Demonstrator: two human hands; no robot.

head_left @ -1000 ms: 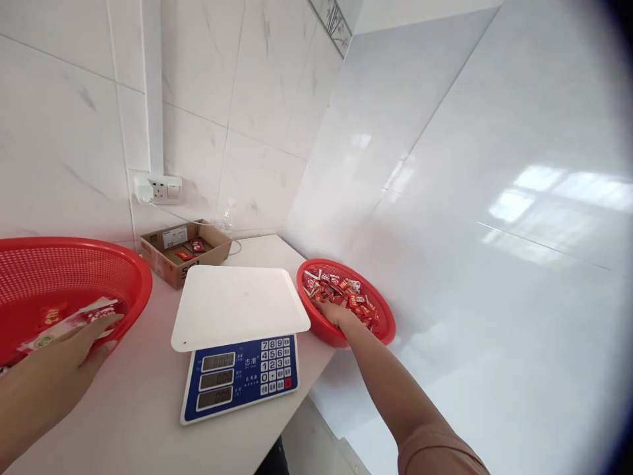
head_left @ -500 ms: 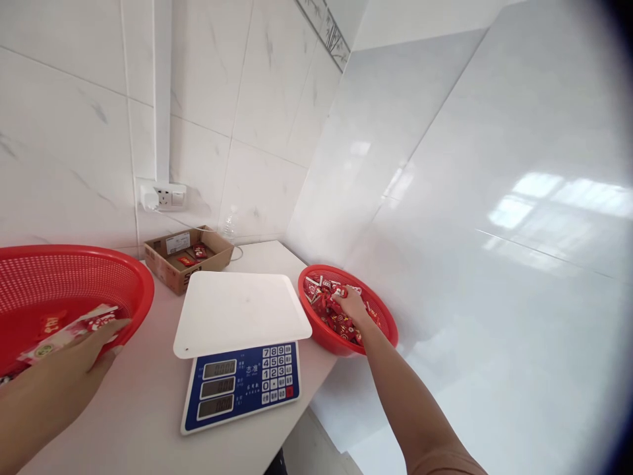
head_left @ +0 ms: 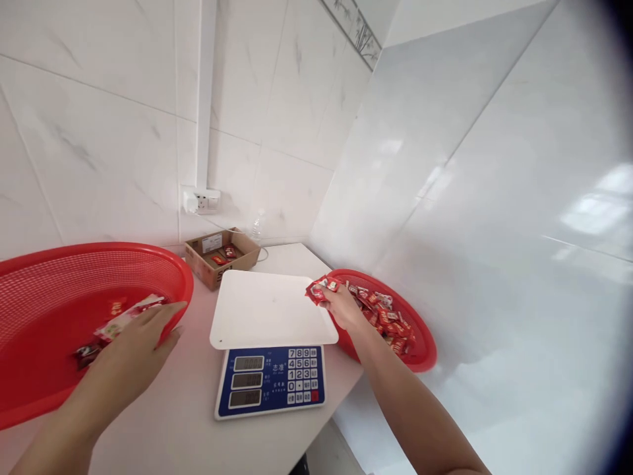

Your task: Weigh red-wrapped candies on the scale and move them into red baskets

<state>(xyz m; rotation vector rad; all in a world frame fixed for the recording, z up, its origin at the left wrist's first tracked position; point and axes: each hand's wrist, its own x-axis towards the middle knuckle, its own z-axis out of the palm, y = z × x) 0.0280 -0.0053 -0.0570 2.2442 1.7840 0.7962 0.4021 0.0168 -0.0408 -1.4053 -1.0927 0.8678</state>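
Note:
My right hand (head_left: 340,305) is closed on a few red wrapped candies (head_left: 321,288), held over the right edge of the white weighing pan (head_left: 271,310). That pan belongs to a digital scale with a blue keypad panel (head_left: 271,379). Behind the hand, a red basket (head_left: 429,343) holds many red wrapped candies (head_left: 388,316). At the left, my left hand (head_left: 143,343) lies across the rim of a larger red basket (head_left: 123,247), fingers stretched out and thumb apart. Inside it, by the fingers, are a pink and white packet (head_left: 119,323) and a dark wrapped piece (head_left: 88,354).
A shallow cardboard box (head_left: 200,267) with a few red packets sits behind the scale. Near it are a clear plastic bottle (head_left: 257,226) and a cable from the wall socket (head_left: 202,201). The right basket stands against the grey wall panel at the white table's (head_left: 168,422) edge.
My right hand has lifted out of the right basket with candies and moved left to the pan's edge. The view has turned left; my left hand stays at its basket's rim.

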